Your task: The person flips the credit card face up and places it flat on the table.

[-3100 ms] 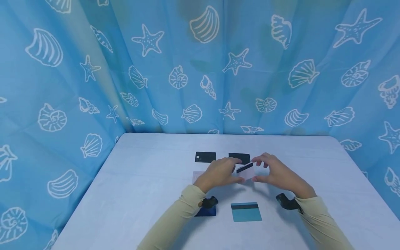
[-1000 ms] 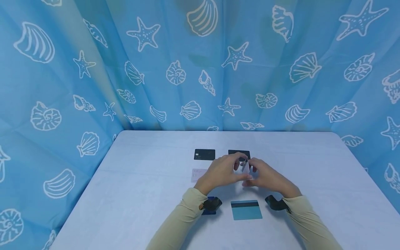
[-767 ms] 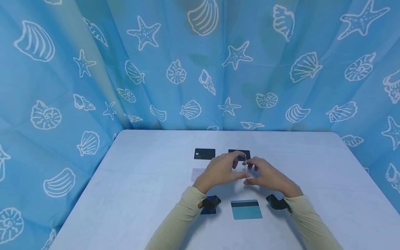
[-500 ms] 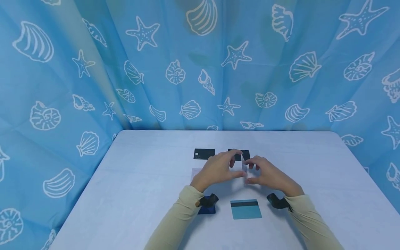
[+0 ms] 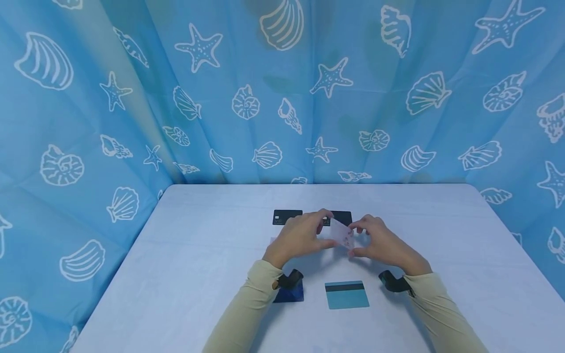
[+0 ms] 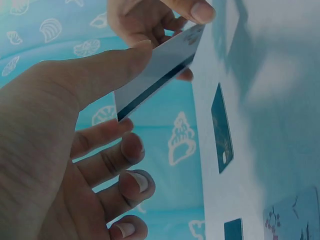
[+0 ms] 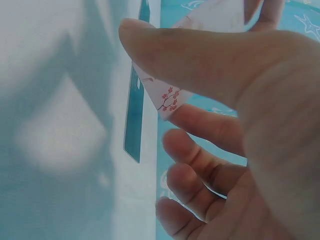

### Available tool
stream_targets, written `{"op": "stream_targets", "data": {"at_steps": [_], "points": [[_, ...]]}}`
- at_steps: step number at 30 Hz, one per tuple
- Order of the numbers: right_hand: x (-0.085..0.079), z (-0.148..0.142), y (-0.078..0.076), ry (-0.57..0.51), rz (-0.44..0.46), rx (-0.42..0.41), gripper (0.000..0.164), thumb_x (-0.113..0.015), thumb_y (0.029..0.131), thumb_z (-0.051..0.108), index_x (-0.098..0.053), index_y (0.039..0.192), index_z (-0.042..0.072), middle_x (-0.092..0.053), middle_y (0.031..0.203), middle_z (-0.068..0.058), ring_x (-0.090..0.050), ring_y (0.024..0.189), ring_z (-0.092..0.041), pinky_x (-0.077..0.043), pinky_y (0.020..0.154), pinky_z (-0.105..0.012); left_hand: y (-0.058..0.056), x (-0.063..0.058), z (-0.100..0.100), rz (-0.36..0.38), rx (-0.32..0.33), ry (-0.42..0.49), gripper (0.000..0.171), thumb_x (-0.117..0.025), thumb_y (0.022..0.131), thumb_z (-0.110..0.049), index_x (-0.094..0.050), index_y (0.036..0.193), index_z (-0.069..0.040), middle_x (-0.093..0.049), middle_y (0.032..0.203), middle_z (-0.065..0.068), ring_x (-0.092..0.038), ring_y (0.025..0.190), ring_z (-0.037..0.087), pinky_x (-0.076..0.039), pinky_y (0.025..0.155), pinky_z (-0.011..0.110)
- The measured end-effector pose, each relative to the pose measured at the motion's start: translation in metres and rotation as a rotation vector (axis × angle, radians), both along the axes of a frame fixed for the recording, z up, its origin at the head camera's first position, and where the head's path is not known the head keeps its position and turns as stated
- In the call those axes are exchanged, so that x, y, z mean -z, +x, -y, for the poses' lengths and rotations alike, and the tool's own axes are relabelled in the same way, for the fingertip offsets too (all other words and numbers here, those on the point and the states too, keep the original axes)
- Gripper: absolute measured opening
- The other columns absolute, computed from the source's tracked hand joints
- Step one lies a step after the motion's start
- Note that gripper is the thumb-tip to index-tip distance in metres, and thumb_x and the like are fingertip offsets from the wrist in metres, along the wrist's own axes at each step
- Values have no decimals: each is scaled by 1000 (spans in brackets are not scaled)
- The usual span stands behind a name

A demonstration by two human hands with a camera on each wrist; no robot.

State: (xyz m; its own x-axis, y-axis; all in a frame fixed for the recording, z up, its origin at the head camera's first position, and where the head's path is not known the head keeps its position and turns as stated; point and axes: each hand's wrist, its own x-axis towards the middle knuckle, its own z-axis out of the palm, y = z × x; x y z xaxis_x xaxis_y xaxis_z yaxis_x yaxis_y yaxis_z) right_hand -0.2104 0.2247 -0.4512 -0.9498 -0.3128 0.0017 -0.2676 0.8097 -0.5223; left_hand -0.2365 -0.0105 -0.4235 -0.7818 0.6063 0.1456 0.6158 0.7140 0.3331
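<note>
A pale pink bank card [image 5: 342, 233] is held above the table between both hands, its blossom-printed face toward the head camera. In the left wrist view its back, with a dark magnetic stripe [image 6: 155, 89], is visible. My left hand [image 5: 299, 235] pinches the card's left edge between thumb and index finger. At the opposite edge, my right hand [image 5: 383, 242] holds the card with thumb and index finger. Red blossoms on the card [image 7: 170, 98] appear below the right thumb in the right wrist view. The other fingers of both hands curl loosely off the card.
Two black cards lie at the back, one on the left [image 5: 287, 216], the other [image 5: 342, 216] partly behind the held card. A pink card [image 5: 274, 239] is mostly covered by the left hand. Nearer are a dark blue card [image 5: 292, 294] and a teal striped card [image 5: 347, 297].
The held card has been turned over: its striped side faced the head camera, then it stood edge-on, and now the printed side shows. The hands closed in, then spread slightly.
</note>
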Motion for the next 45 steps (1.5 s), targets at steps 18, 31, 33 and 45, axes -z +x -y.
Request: {"op": "stream_targets", "data": {"at_steps": [18,31,33,45], "points": [[-7,-5,2,9,-3,21,55,-86,75,30,-64,123,13,-54,121,-13,-43,111,-32,-48,92,-54,-4,4,3,42,-42,-124,66,-74,81,-56,-55,135,-23,-66,91,-6,-54,73,9,-41,57,20],[-3,-4,2,31,36,40,59,-86,75,31,-63,127,12,-53,126,-13,-43,116,-32,-46,99,-57,-7,12,3,40,-33,-188,68,-74,80,-57,-56,136,-23,-69,96,-7,-56,76,8,-44,61,22],[-2,-4,2,39,31,30,60,-86,75,30,-63,127,11,-53,126,-14,-43,115,-33,-46,99,-57,-7,13,3,55,-34,-192,67,-75,80,-56,-56,135,-23,-70,97,-7,-56,77,9,-44,63,23],[3,-3,1,59,45,24,59,-86,74,30,-66,126,12,-56,122,-12,-45,113,-30,-46,101,-55,-7,20,1,95,-50,-255,63,-74,81,-55,-58,134,-23,-68,127,-4,-64,100,12,-53,93,36]]}}
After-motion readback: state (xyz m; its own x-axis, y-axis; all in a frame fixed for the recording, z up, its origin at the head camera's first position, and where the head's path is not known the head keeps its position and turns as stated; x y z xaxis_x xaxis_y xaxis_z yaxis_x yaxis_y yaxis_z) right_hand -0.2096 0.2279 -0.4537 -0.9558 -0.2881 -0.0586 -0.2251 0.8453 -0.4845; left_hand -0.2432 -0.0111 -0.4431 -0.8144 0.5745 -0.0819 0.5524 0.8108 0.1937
